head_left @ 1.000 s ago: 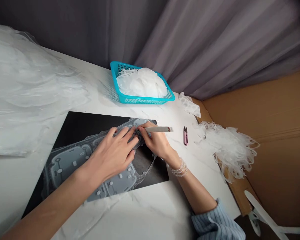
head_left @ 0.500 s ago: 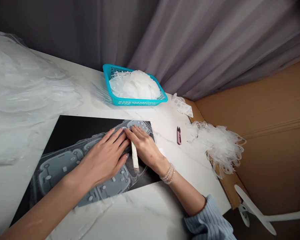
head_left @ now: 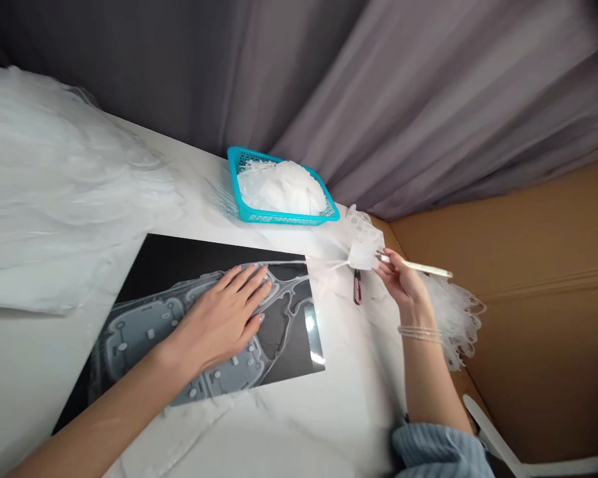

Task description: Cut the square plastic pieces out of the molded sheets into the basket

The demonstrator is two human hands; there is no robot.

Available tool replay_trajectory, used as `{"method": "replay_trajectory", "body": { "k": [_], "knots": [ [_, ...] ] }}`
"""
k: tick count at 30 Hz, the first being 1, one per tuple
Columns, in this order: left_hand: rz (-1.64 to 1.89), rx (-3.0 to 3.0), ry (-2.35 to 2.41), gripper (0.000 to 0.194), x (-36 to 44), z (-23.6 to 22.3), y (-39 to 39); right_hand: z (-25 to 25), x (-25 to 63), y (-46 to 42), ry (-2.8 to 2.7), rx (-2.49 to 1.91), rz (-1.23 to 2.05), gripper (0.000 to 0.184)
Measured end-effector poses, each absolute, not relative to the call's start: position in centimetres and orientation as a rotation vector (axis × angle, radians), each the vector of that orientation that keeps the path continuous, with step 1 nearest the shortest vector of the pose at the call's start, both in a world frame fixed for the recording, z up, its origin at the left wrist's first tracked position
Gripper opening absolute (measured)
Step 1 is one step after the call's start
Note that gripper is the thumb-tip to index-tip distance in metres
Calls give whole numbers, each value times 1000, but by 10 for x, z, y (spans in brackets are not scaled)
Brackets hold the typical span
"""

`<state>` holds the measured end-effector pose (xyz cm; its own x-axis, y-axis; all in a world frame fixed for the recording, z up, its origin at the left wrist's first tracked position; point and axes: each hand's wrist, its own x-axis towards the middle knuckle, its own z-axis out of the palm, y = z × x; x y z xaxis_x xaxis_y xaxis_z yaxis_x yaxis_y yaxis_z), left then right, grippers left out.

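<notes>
My left hand [head_left: 229, 315] lies palm down, its fingers spread out and gripping nothing, upon the translucent sheet [head_left: 142, 338], which rests on the black board [head_left: 174, 259]. My right hand [head_left: 403, 282] is held out rightward, its fingers closed around the pale pen-like tool [head_left: 431, 270]. A whitish film piece [head_left: 363, 254] seems pinched there too, but it is blurred. My left forearm covers part of the sheet.

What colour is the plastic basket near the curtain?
The plastic basket is bright turquoise blue; the head view shows it best.
</notes>
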<state>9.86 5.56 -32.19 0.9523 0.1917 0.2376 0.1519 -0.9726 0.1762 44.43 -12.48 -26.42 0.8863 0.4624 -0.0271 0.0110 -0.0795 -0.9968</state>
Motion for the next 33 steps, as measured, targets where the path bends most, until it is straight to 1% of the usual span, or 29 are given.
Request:
{"method": "replay_trajectory", "body": {
  "k": [3, 7, 9, 11, 13, 15, 16, 18, 21, 24, 28, 33],
  "knots": [
    [439, 2900, 265, 51, 98, -321, 56, -256, 441, -135, -369, -1613, 490, 11],
    [555, 2672, 275, 40, 103, -306, 53, -243, 390, -110, -424, -1509, 623, 20],
    [574, 2326, 362, 36, 108, -289, 50, -231, 358, -95, -511, -1427, 675, 20],
    [475, 1822, 475, 38, 114, -271, 47, -216, 326, -86, -621, -1384, 673, 17],
    [315, 1346, 501, 53, 119, -257, 46, -202, 295, -85, -768, -1361, 680, 16],
    [172, 981, 459, 65, 120, -249, 47, -194, 269, -89, -971, -1363, 760, 20],
    [132, 850, 442, 67, 120, -248, 48, -191, 259, -91, -1065, -1377, 793, 21],
    [86, 667, 437, 56, 118, -248, 50, -190, 248, -94, -1168, -1414, 786, 24],
    [103, 710, 446, 33, 114, -249, 51, -191, 251, -94, -1122, -1462, 645, 28],
    [95, 826, 428, 25, 112, -249, 51, -193, 259, -92, -1115, -1520, 597, 31],
    [89, 932, 391, 18, 111, -248, 53, -191, 260, -91, -1112, -1581, 751, 34],
    [124, 1052, 394, 12, 111, -244, 56, -189, 258, -90, -996, -1459, 992, 33]
  ]
}}
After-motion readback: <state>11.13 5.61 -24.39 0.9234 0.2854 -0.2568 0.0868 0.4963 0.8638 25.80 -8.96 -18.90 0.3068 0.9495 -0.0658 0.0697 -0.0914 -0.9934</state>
